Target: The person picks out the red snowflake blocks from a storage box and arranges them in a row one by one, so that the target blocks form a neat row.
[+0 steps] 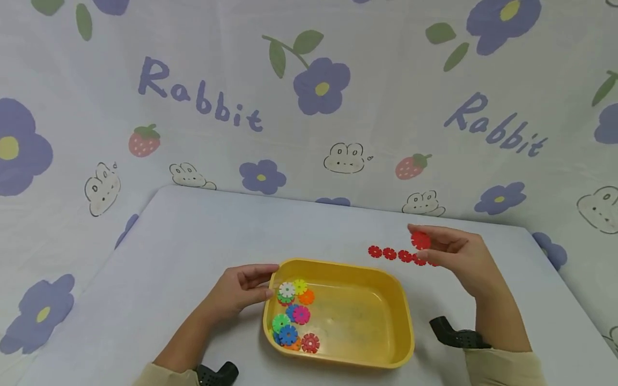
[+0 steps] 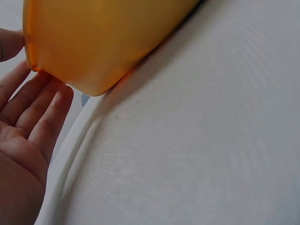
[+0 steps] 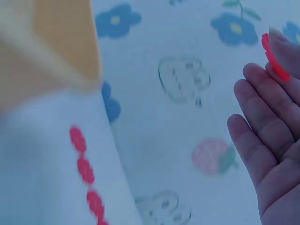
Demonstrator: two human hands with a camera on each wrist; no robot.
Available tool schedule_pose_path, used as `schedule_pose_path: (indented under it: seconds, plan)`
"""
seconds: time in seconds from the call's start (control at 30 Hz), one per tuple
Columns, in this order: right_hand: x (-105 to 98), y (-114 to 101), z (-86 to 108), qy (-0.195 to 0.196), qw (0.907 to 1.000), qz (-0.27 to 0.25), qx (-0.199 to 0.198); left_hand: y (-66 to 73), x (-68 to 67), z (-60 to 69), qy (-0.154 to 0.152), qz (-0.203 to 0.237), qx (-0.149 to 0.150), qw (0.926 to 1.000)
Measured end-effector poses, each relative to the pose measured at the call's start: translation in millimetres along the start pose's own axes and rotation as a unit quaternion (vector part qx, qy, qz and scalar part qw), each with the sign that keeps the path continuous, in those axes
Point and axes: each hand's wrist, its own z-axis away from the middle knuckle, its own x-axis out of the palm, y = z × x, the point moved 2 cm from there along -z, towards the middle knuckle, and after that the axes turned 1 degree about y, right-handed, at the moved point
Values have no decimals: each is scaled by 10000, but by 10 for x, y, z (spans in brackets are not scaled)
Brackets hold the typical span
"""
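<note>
My right hand (image 1: 461, 257) pinches a red notched snowflake disc (image 1: 420, 240) between thumb and fingertips, raised above the table. In the right wrist view that disc (image 3: 276, 61) shows edge-on by the thumb, the other fingers extended. Beneath the hand lies a row of red snowflake discs (image 1: 389, 253), its right end partly hidden. My left hand (image 1: 236, 292) holds the back left corner of a yellow plastic tray (image 1: 405, 321), thumb and fingers at the rim. Several mixed-colour snowflake discs (image 1: 288, 335) lie along the tray's left side.
The white table (image 1: 217, 220) reaches back to a curtain (image 1: 376, 102) printed with flowers and rabbits. Black wrist devices (image 1: 458, 335) sit on both forearms. The tray occupies the table's front middle, with the red row behind its right half.
</note>
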Motion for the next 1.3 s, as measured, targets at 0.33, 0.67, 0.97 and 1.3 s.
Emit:
schedule_pose_path:
  seconds: [0.33, 0.67, 0.97, 1.3]
  plan:
    - [-795, 912, 172, 1435, 9620, 211, 2315, -18, -5, 3, -64, -1, 92, 9999]
    - [-1123, 1577, 320, 1405, 9010, 829, 4019, -2, -1, 15, -30, -33, 84, 10000]
    - [-1105, 1695, 327, 1229, 9031, 1101, 3964, -13, 3, 10, -69, -25, 132, 9999]
    - [-1069, 1702, 308, 1180, 9076, 1127, 3868, -23, -1, 14, -32, -35, 114, 9999]
